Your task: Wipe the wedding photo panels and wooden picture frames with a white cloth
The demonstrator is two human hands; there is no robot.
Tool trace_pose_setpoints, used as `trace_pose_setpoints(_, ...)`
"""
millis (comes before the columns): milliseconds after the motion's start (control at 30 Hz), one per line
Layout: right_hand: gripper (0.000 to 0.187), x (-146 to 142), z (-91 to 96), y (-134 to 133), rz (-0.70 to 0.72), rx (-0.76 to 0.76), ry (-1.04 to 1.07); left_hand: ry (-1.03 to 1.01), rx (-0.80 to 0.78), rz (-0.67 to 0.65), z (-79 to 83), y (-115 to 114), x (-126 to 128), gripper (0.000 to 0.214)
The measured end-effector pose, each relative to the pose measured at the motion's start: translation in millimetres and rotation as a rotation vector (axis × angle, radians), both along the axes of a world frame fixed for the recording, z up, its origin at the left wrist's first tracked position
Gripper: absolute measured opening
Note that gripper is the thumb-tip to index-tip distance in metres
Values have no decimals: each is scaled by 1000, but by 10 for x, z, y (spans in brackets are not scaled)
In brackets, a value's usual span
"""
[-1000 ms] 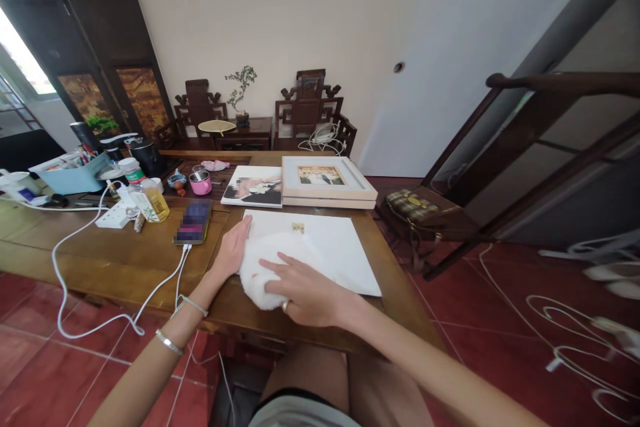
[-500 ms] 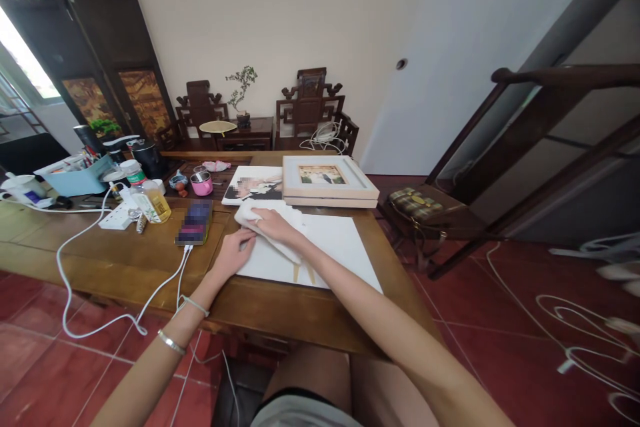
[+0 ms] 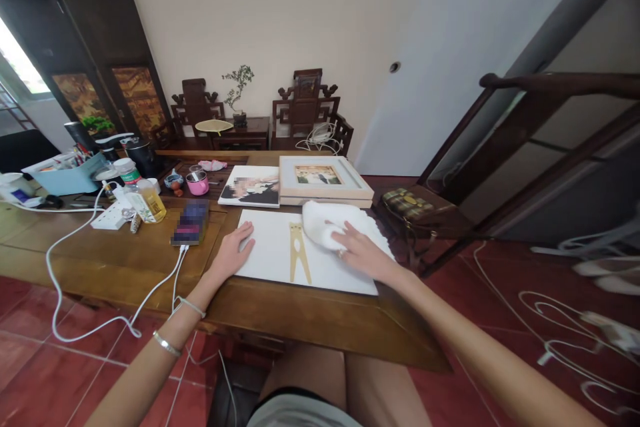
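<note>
A white panel lies flat on the wooden table, with a tan A-shaped stand piece on its face. My left hand rests on the panel's left edge, fingers extended and holding nothing. On the panel's right part, my right hand grips and presses a bunched white cloth. The cloth covers the panel's upper right area. Behind the panel lie a photo print and a pale wooden picture frame with a photo in it.
A phone with white cables lies left of the panel. Farther left are a power strip, a bottle of yellow liquid, a pink cup and a blue bin. A chair holding a plaid bag stands to the right.
My right hand has moved the cloth from the panel's upper left to its right side, uncovering the tan stand piece. My left hand stays at the left edge, its fingers now clear of the cloth.
</note>
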State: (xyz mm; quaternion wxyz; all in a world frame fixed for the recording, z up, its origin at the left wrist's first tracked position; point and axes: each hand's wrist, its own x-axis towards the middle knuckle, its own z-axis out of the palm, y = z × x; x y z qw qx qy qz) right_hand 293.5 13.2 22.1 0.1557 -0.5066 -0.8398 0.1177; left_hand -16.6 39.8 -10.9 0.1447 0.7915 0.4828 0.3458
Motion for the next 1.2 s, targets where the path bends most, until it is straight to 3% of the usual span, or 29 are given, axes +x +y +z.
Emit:
trace_pose_setpoints(67, 36, 49, -39, -357, 134, 73, -54, 19, -1, -6, -12, 12, 0, 42)
trace_pose_setpoints(167, 38, 40, -37, -825, 272, 66, -99, 43, -2, -21, -36, 31, 1, 42)
trace_pose_setpoints(267, 42, 53, -14, -964, 284, 42, -98, 54, 4, -29, -47, 38, 4, 42)
trace_pose_setpoints(367, 40, 116, -20, -706, 191, 38, -85, 56, 12, -28, -38, 34, 6, 41)
trace_pose_setpoints(567, 35, 255, -107, 178, -60, -55, -39, 47, 7, -34, -27, 31, -5, 41)
trace_pose_setpoints(700, 36, 278, -137, 345, -145, -57, 3, 35, -3, -25, -34, 36, -6, 41)
trace_pose_setpoints(800, 34, 277, -118, 114, -73, -39, -2, 31, -4, -12, -33, 34, 1, 40)
trace_pose_setpoints(1067, 35, 272, -54, -1155, 201, -39, -73, 45, -17, 1, -36, 37, 12, 38)
trace_pose_setpoints(1133, 36, 270, -66, -1222, 226, -53, -80, 49, -21, -4, -39, 39, 10, 39)
trace_pose_setpoints(1200, 37, 286, -106, -1094, 175, -81, -79, 48, -17, -13, -41, 38, 7, 39)
